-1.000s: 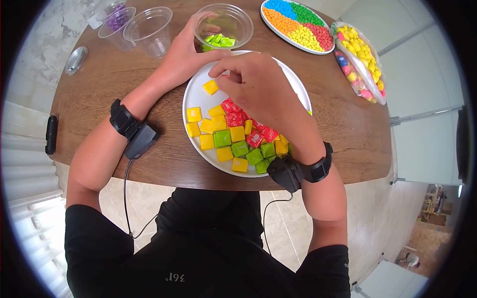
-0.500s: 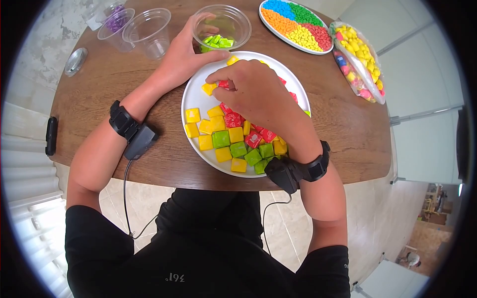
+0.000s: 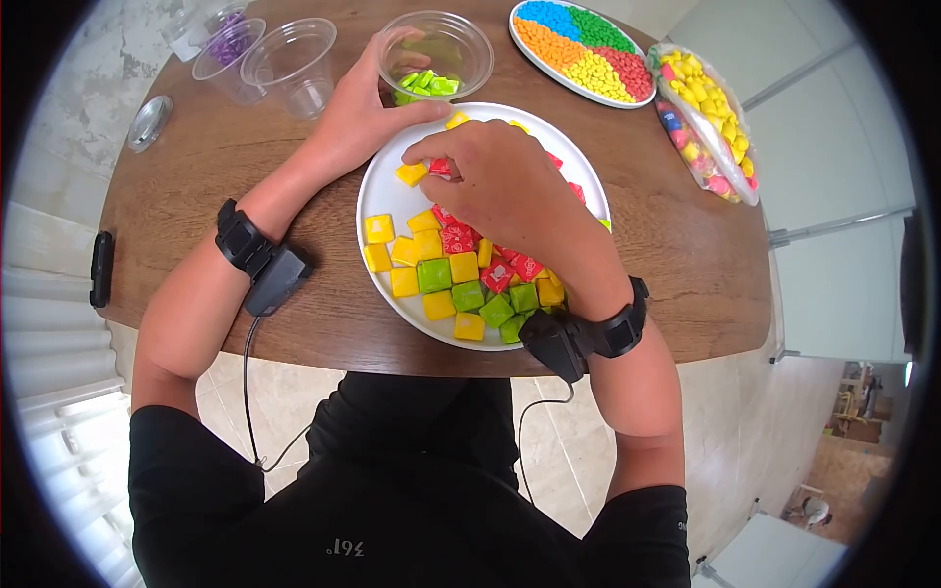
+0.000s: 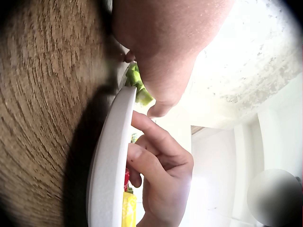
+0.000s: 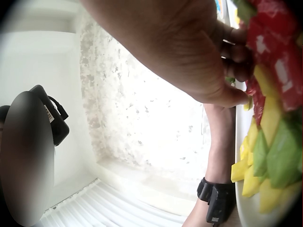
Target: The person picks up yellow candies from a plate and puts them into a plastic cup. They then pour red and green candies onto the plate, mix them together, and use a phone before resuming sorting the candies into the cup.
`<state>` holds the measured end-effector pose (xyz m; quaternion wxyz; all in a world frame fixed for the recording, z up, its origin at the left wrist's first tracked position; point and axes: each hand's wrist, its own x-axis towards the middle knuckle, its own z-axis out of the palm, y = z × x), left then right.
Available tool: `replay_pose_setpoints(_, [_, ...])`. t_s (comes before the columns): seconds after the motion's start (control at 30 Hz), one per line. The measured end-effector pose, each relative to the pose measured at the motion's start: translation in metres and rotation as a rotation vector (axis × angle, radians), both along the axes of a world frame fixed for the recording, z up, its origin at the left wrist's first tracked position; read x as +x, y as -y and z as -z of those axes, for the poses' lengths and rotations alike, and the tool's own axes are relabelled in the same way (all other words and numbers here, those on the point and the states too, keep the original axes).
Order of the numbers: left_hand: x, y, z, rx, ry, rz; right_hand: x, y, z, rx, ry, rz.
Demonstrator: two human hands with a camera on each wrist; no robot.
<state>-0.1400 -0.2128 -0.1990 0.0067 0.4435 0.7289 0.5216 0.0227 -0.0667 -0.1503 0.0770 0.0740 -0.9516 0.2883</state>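
In the head view my left hand (image 3: 368, 108) curls its fingers round a clear plastic cup (image 3: 436, 54) with bright green pieces in it, its thumb stretched toward the rim of the white plate (image 3: 377, 191). Over the plate's far part is my right hand (image 3: 505, 181), fingers bent down. Its index finger and thumb are apart, close to a yellow square (image 3: 411, 174) and a red piece (image 3: 440, 168). The left wrist view shows the right hand (image 4: 163, 172) low at the plate (image 4: 111, 156). Red, yellow and green squares (image 3: 434, 275) cover much of the plate's near part.
Two clear cups (image 3: 289, 64) (image 3: 228, 59), one with purple pieces, stand at the back left, near a round clear lid (image 3: 150, 123). At the back right are a plate of colour-sorted pieces (image 3: 610, 73) and a bag of yellow and pink pieces (image 3: 708, 108).
My right hand has moved slightly left and down over the plate, and its index finger and thumb have spread. Red and yellow pieces beyond it have come into view. The left hand keeps its hold.
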Motion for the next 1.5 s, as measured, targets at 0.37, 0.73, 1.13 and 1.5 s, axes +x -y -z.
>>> replay_pose_setpoints(0.37, [-0.003, -0.001, 0.004, 0.031, 0.007, 0.014, 0.002, -0.001, 0.010, 0.046, -0.147, -0.023])
replay_pose_setpoints(0.73, [0.004, 0.000, -0.005, -0.043, 0.065, -0.008, -0.003, -0.005, 0.000, 0.043, -0.132, 0.028])
replay_pose_setpoints(1.13, [-0.004, -0.002, 0.005, 0.035, -0.005, 0.000, -0.002, -0.006, -0.007, -0.012, -0.084, -0.004])
replay_pose_setpoints(1.5, [0.004, 0.001, -0.004, -0.025, 0.078, 0.006, -0.001, -0.002, 0.008, -0.026, -0.140, -0.039])
